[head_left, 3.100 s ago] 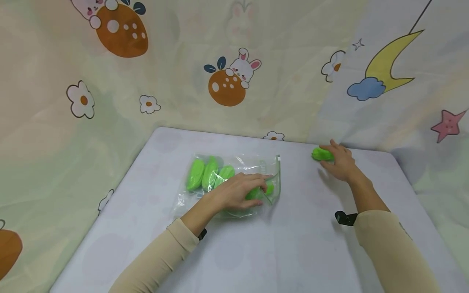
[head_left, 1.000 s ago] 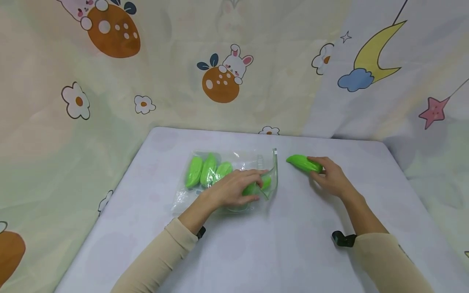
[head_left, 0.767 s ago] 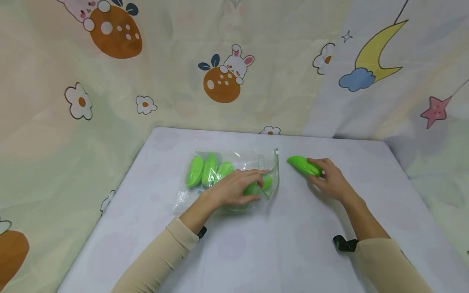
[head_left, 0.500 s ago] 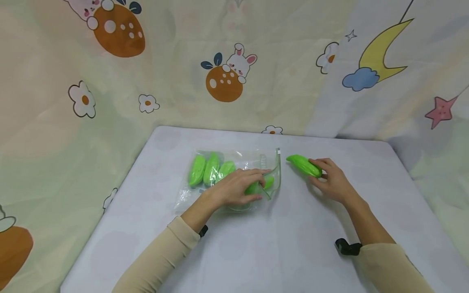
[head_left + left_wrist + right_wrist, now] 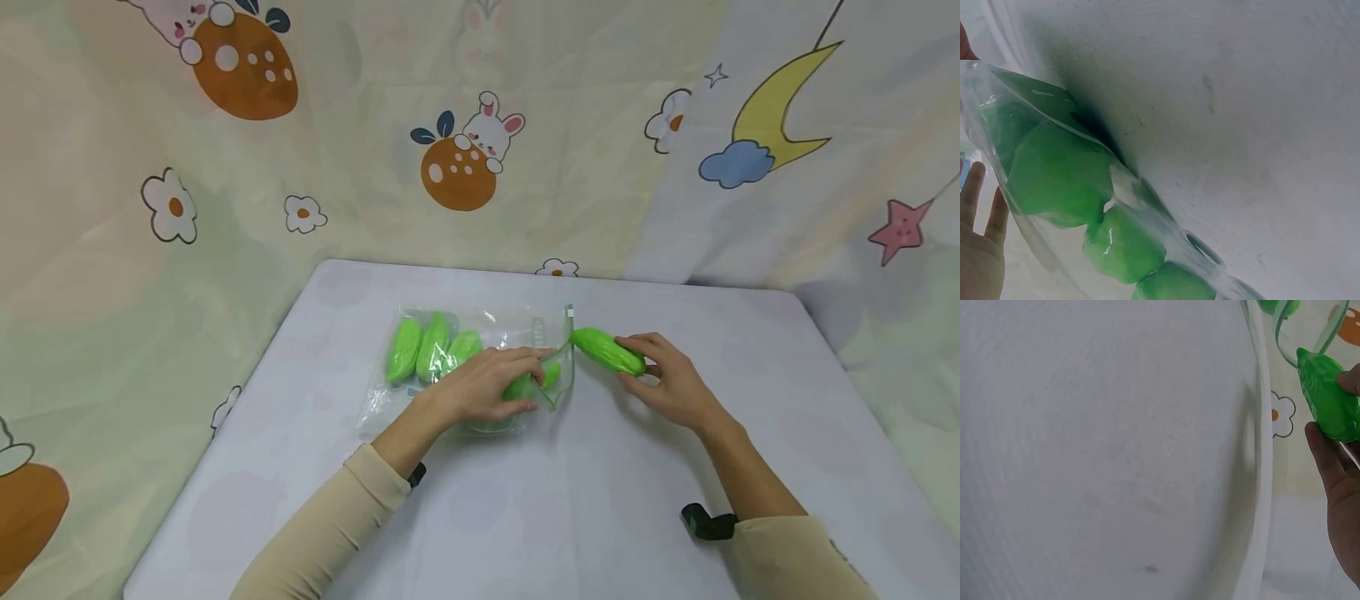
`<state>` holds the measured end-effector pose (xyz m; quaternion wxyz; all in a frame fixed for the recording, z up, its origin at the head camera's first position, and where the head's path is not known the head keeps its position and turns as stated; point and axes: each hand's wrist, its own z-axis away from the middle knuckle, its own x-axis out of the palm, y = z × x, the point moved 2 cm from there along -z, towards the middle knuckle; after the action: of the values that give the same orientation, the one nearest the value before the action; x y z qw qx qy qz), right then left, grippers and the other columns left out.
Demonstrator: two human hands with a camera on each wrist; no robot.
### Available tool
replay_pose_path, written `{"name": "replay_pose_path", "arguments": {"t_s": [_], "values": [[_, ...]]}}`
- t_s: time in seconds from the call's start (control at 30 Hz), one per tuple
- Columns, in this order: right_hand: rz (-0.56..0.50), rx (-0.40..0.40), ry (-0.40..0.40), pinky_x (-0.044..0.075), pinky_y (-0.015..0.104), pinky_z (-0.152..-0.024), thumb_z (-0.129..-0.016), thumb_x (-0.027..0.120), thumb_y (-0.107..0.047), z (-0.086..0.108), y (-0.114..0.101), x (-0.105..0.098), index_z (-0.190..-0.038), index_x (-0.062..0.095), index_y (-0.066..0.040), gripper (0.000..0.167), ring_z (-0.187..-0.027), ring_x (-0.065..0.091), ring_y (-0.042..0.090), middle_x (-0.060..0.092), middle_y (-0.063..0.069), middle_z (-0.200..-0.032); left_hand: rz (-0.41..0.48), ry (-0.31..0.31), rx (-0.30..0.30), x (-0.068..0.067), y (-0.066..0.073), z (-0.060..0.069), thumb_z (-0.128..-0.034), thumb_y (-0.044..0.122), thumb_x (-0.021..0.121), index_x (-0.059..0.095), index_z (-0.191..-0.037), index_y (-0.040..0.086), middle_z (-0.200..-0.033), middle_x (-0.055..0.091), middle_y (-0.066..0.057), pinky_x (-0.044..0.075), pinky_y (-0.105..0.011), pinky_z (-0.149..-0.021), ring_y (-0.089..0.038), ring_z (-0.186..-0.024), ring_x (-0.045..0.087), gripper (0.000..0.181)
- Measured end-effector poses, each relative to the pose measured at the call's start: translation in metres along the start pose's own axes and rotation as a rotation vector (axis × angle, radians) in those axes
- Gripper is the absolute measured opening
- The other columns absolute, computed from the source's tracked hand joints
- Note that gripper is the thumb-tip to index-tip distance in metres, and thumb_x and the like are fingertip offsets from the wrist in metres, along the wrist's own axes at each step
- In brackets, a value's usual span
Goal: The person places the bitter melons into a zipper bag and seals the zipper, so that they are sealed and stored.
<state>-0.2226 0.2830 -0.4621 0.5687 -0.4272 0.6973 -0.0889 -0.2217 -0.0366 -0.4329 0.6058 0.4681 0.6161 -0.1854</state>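
In the head view, a clear zip bag (image 5: 382, 412) lies on the table with several green gourd-shaped pieces (image 5: 405, 350) inside. My left hand (image 5: 483, 387) holds the bag near its mouth, covering part of the contents. The bag's edge gapes a little there. To the right, my right hand (image 5: 667, 387) pinches another green gourd-shaped piece (image 5: 603, 348), ridged and glossy, by its near end. Its pointed tip is at the bag's rim; whether they touch, I cannot tell. The right wrist view shows this piece between thumb and fingers, beside the bag's green-tinted edge (image 5: 1282, 347).
The white-covered table (image 5: 465, 517) extends in front of both arms. Behind it hangs a printed cloth (image 5: 360, 125) that meets the table's back edge. A dark wrist camera (image 5: 707, 523) sits at the right cuff, just above the table.
My right hand has brought the green gourd-shaped piece from the back right edge leftward to the bag's mouth, its last shift slightly nearer me. The left hand and the bag stay put.
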Motion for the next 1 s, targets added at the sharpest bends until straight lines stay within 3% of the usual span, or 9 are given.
{"name": "replay_pose_path", "arguments": {"t_s": [0.43, 0.67, 0.9, 1.0], "values": [[-0.044, -0.035, -0.037, 0.058, 0.028, -0.087, -0.088, 0.08, -0.005, 0.005, -0.005, 0.008, -0.134, 0.063, -0.013, 0.05, -0.115, 0.057, 0.006, 0.065, 0.005, -0.13, -0.016, 0.022, 0.043, 0.0, 0.001, -0.004, -0.0927, 0.034, 0.078, 0.061, -0.113, 0.026, -0.162, 0.041, 0.007, 0.049, -0.031, -0.089, -0.01, -0.121, 0.059, 0.028], [-0.06, -0.024, -0.057, 0.059, 0.033, -0.086, -0.086, 0.082, -0.007, 0.004, -0.005, 0.012, -0.13, 0.065, -0.015, 0.047, -0.114, 0.062, 0.011, 0.068, 0.004, -0.129, -0.019, 0.015, 0.039, -0.001, 0.001, -0.005, -0.0931, 0.034, 0.077, 0.061, -0.114, 0.026, -0.161, 0.042, 0.007, 0.047, -0.03, -0.085, -0.009, -0.112, 0.059, 0.027], [-0.133, -0.062, -0.037, 0.061, 0.034, -0.082, -0.084, 0.084, -0.005, 0.001, -0.01, 0.016, -0.125, 0.068, -0.014, 0.045, -0.107, 0.061, 0.015, 0.061, 0.003, -0.12, 0.003, 0.035, 0.06, 0.001, 0.003, -0.005, -0.0909, 0.028, 0.08, 0.062, -0.114, 0.024, -0.16, 0.045, 0.004, 0.045, -0.027, -0.076, -0.012, -0.079, 0.051, 0.029], [-0.128, -0.064, -0.035, 0.061, 0.037, -0.081, -0.084, 0.085, -0.006, 0.0, -0.012, 0.018, -0.124, 0.069, -0.014, 0.043, -0.105, 0.061, 0.015, 0.061, 0.002, -0.117, 0.014, 0.042, 0.068, 0.001, 0.004, -0.005, -0.091, 0.027, 0.08, 0.062, -0.113, 0.023, -0.159, 0.046, 0.002, 0.045, -0.027, -0.075, -0.012, -0.074, 0.049, 0.029]]}}
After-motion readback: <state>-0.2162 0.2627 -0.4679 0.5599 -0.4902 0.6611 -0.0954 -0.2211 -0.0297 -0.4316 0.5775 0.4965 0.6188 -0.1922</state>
